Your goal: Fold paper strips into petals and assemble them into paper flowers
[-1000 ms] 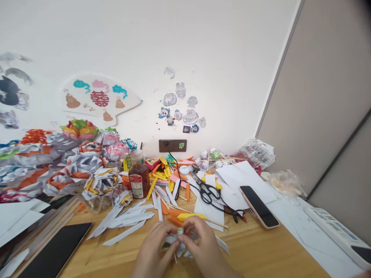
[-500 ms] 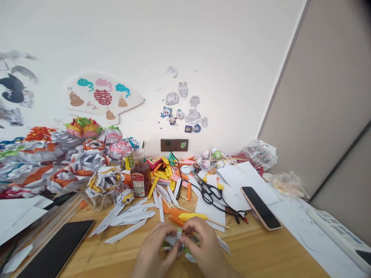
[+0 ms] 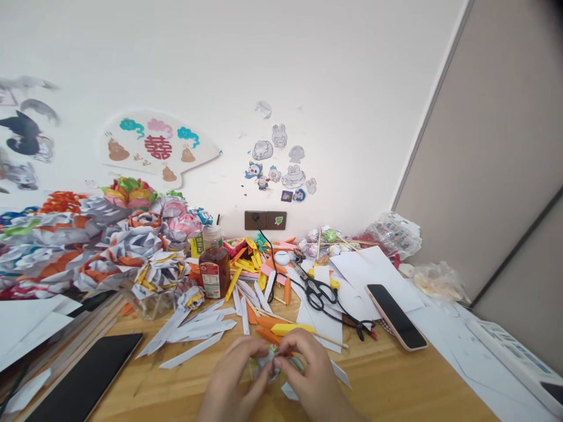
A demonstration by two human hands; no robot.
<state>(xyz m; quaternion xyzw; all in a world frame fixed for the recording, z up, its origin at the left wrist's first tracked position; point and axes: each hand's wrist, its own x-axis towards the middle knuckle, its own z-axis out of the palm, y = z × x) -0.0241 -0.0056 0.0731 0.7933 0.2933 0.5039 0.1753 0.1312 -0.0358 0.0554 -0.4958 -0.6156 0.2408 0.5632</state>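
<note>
Low in the middle of the view, my left hand (image 3: 231, 381) and my right hand (image 3: 310, 378) meet over the wooden table (image 3: 396, 387). Both have their fingers pinched together on a small folded paper piece (image 3: 271, 364), white with a touch of green. Most of that piece is hidden by my fingers. Just beyond my hands lie folded paper strips (image 3: 197, 334) in white, orange and yellow.
Black scissors (image 3: 320, 292) and a phone (image 3: 393, 316) lie to the right on white sheets. A brown bottle (image 3: 213, 266) stands behind the strips. A heap of paper flowers (image 3: 109, 252) fills the left. A dark tablet (image 3: 83, 378) lies at the front left.
My fingers have shifted slightly on the paper piece and drawn closer over it. The view has drifted a little; nothing else on the table has moved.
</note>
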